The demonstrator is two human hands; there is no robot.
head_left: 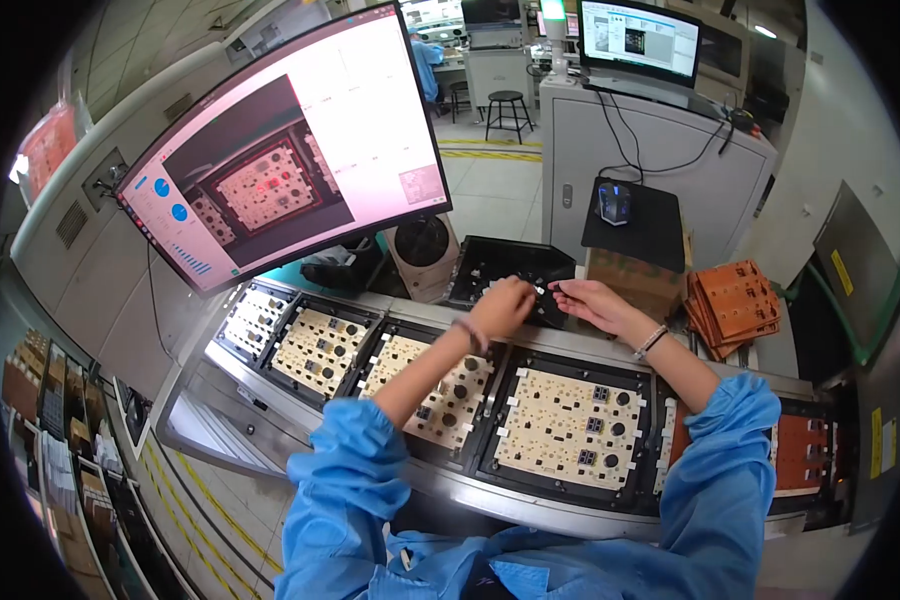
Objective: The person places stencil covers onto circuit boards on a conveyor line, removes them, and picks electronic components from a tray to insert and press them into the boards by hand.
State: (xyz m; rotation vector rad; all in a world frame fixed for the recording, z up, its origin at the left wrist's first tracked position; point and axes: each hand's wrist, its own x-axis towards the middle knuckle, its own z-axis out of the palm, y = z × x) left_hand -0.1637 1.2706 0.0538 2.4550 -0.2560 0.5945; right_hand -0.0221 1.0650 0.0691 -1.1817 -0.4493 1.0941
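Note:
Both my hands reach over a black tray [470, 262] that holds small loose parts. My left hand [503, 307] is at the tray's front edge, its fingers curled down; what they hold, if anything, is hidden. Just right of it, my right hand [595, 303] pinches at the tray's right side, with something too small to name at its fingertips. Below my hands, a row of cream circuit boards in black frames lies along the metal rail, among them one board [560, 425] in front of me and another [315, 350] further left.
A large monitor [390, 120] leans in at the upper left. Orange-brown boards [735, 300] are stacked at the right. A mouse [613, 203] rests on a black pad behind the tray, beside a cardboard box [620, 272]. A person in blue [426, 65] is far back.

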